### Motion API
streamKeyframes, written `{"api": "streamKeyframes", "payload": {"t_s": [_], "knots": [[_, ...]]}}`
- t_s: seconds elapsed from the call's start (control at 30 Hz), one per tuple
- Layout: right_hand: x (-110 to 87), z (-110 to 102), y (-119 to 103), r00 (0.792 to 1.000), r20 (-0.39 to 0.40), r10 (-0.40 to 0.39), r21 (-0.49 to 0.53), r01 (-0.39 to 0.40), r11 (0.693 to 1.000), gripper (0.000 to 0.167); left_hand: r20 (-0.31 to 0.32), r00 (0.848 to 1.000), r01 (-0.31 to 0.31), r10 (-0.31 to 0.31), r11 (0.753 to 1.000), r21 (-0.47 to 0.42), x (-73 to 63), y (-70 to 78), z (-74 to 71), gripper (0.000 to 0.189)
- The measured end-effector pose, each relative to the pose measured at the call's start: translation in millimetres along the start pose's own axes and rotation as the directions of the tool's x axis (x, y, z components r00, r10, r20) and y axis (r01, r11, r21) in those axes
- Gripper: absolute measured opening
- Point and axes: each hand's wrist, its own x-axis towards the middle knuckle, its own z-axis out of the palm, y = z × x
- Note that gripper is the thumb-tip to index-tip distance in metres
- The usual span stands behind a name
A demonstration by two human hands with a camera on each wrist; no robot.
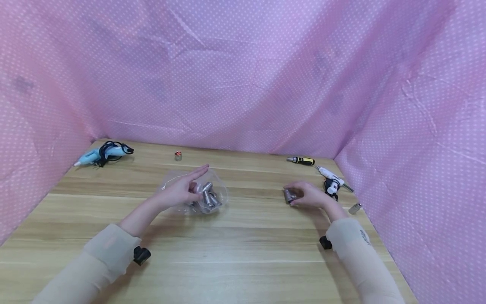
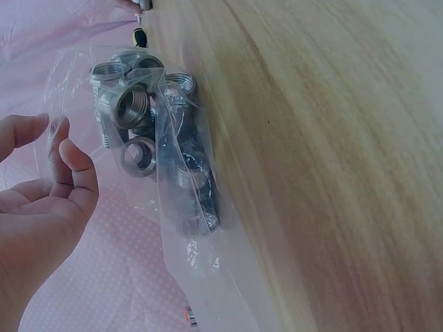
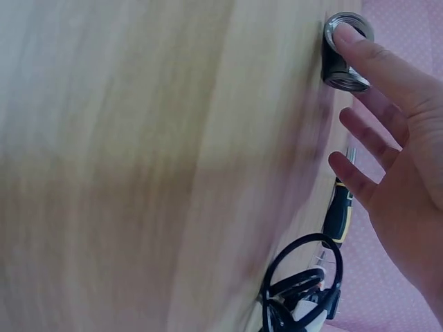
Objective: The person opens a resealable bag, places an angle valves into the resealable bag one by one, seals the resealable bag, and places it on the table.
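A clear plastic bag (image 1: 223, 185) lies left of the middle of the table. Inside it are several threaded metal pipe fittings (image 2: 131, 107). My left hand (image 1: 181, 191) is over the bag's near left part, its fingers spread apart and pointing up and to the right. In the left wrist view the fingertips lie at the bag's film; whether they touch it I cannot tell. On the right, my right hand (image 1: 309, 195) holds a silvery pipe fitting (image 3: 340, 75) by thumb and fingers, low at the tabletop. The thumb tip is at its round threaded opening.
A blue glue gun (image 1: 89, 157) with a black cord lies at the back left. Near the back edge stands a small metal piece (image 1: 178, 156) with red on top. To the right are a black-and-yellow screwdriver (image 1: 305, 161), a white corded tool (image 1: 329, 175) and another metal fitting (image 1: 355, 208).
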Motion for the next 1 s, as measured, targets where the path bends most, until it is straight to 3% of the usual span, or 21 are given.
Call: {"api": "streamKeyframes", "payload": {"t_s": [0.43, 0.7, 1.0], "knots": [[3.3, -3.1, -7.7, 0.999, 0.007, 0.04, 0.055, -0.04, 0.998, 0.057, 0.01, 1.0, -0.01, 0.01, 1.0, -0.022, 0.6, -2.6, 0.0, 0.092], [11.2, -15.5, -25.5, 0.996, -0.037, -0.084, 0.084, 0.087, 0.993, 0.054, 0.004, 1.0, -0.009, 0.009, 1.0, 0.0, 1.4, -2.6, -0.2, 0.091], [16.6, -26.4, -66.5, 0.986, -0.114, -0.12, 0.078, 0.129, 0.989, 0.056, -0.002, 1.0, -0.003, 0.003, 1.0, 0.013, 0.3, -1.9, -0.5, 0.092]]}}
